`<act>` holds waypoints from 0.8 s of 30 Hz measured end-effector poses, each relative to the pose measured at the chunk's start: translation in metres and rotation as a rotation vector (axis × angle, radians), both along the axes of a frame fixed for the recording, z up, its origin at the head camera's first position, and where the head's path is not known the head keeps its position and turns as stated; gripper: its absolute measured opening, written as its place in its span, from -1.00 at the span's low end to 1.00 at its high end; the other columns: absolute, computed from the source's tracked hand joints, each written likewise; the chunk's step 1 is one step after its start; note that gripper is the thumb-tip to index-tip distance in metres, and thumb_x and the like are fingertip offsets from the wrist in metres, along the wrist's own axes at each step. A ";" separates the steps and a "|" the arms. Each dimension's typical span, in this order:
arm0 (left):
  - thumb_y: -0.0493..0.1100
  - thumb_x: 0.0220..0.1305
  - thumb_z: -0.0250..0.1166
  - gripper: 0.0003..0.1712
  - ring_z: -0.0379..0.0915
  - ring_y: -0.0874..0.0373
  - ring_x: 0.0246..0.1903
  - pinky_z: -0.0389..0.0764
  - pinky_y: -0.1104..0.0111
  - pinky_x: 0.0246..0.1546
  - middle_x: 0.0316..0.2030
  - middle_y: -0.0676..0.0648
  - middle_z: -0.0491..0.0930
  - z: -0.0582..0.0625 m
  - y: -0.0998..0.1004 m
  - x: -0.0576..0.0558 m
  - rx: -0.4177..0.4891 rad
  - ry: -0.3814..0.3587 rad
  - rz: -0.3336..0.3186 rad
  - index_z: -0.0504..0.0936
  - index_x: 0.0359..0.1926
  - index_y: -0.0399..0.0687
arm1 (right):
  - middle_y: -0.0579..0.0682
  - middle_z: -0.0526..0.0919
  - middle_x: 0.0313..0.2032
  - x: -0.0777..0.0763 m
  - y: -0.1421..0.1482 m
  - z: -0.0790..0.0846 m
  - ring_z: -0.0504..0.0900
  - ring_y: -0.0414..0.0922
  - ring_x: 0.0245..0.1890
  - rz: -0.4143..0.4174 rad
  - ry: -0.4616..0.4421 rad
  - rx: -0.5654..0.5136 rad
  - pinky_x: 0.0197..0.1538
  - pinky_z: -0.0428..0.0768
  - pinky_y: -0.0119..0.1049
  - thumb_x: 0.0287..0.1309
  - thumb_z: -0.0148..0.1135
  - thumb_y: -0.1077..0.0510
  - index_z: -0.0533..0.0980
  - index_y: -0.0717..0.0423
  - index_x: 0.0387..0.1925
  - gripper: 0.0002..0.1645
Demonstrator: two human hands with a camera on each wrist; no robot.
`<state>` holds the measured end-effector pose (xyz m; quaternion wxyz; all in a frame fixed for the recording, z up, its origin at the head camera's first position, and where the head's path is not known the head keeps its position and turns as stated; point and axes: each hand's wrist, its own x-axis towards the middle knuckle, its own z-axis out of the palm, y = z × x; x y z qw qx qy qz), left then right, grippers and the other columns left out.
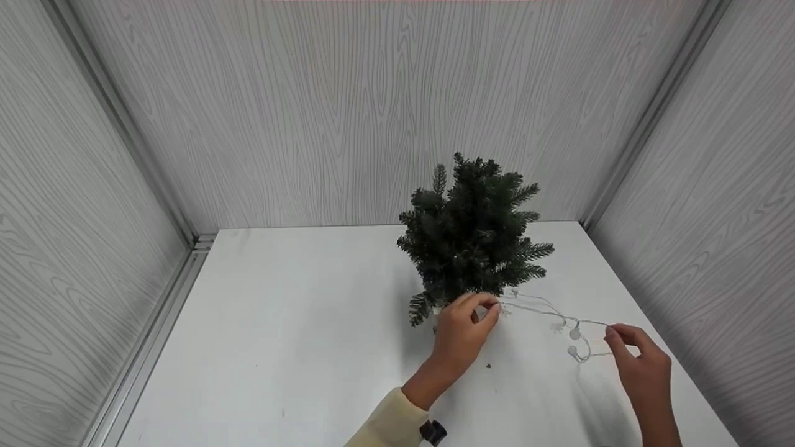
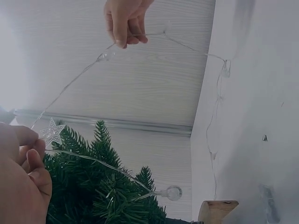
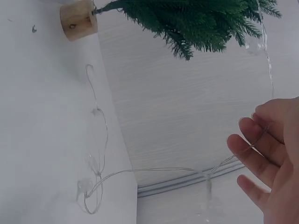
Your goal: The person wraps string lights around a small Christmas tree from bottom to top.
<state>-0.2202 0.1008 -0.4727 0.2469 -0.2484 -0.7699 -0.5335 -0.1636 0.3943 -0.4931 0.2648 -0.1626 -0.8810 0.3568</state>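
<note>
Green tree branches (image 1: pixel 475 230) spread just beyond the left hand (image 1: pixel 461 328), which pinches a clear-bulbed string (image 1: pixel 575 333) between thumb and finger; the right hand (image 1: pixel 641 366) pinches it farther along.

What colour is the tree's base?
The base is light brown, like wood; the right wrist view shows it best.
</note>
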 end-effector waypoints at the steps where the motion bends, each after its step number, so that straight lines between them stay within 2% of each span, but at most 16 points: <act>1: -0.08 0.44 0.29 -0.87 0.34 0.42 -0.55 0.42 0.62 -0.49 -0.26 0.09 0.69 0.000 0.000 0.000 -0.001 0.000 0.005 0.73 -0.16 0.04 | -0.07 0.77 -0.24 0.001 0.004 0.000 0.42 -0.64 -0.25 -0.009 -0.008 -0.011 -0.22 0.39 -0.62 0.37 0.27 -0.06 0.67 0.12 -0.03 -0.63; 7: -0.06 0.41 0.32 -0.87 0.40 0.40 -0.52 0.43 0.63 -0.46 -0.26 0.12 0.70 -0.001 0.000 -0.001 -0.020 0.018 0.066 0.75 -0.17 0.06 | -0.49 0.67 -0.35 0.006 0.024 0.007 0.45 -0.60 -0.24 -0.065 -0.091 -0.103 -0.21 0.39 -0.53 0.34 0.25 -0.20 0.66 0.10 0.03 -0.50; 9: -0.06 0.40 0.33 -0.88 0.45 0.37 -0.51 0.45 0.62 -0.45 -0.27 0.13 0.71 -0.002 0.000 0.000 -0.030 0.029 0.101 0.75 -0.18 0.06 | -0.54 0.64 -0.39 0.008 0.029 0.011 0.45 -0.61 -0.26 -0.094 -0.099 -0.121 -0.23 0.39 -0.53 0.32 0.26 -0.23 0.66 0.10 0.04 -0.46; 12: -0.06 0.37 0.36 -0.90 0.53 0.37 -0.46 0.46 0.62 -0.44 -0.28 0.15 0.71 -0.005 0.004 0.001 -0.049 0.051 0.154 0.76 -0.20 0.08 | -0.57 0.63 -0.43 0.010 0.037 0.019 0.47 -0.64 -0.32 -0.133 -0.066 -0.130 -0.26 0.40 -0.61 0.32 0.29 -0.19 0.67 0.14 0.02 -0.48; 17: -0.05 0.35 0.38 -0.93 0.60 0.38 -0.38 0.42 0.64 -0.49 -0.31 0.18 0.71 -0.010 0.014 0.006 -0.068 0.059 0.184 0.76 -0.23 0.13 | -0.49 0.65 -0.48 0.009 0.041 0.036 0.56 -0.56 -0.34 -0.134 0.036 -0.174 -0.22 0.41 -0.65 0.34 0.31 -0.05 0.69 0.20 -0.08 -0.61; 24: 0.00 0.38 0.34 -0.89 0.62 0.40 -0.32 0.52 0.59 -0.40 -0.30 0.20 0.71 -0.010 0.038 0.012 -0.097 0.009 0.190 0.76 -0.21 0.16 | -0.11 0.73 -0.45 0.009 0.028 0.071 0.67 -0.27 -0.40 -0.018 0.151 -0.433 -0.14 0.53 -0.64 0.28 0.37 0.15 0.67 0.29 -0.16 -0.75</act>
